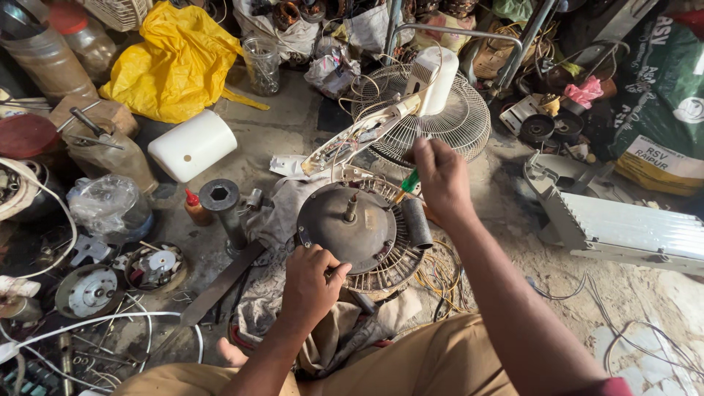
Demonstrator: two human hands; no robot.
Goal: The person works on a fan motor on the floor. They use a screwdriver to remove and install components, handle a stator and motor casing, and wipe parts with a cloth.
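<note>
Fan guard point(447, 121): lay on the floor beyond the motor.
Fan motor point(350, 227): sat centre, shaft upward, on a rag point(282, 213).
Left hand point(308, 282): fingers curled, gripping the motor's near rim.
Right hand point(438, 178): closed around the screwdriver.
Screwdriver point(408, 182): green-handled, angled down at the motor's far edge.

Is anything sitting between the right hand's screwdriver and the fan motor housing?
Nothing visible does. The right hand holds the green-handled screwdriver just above the fan motor housing, while the left hand grips its near edge.
</note>
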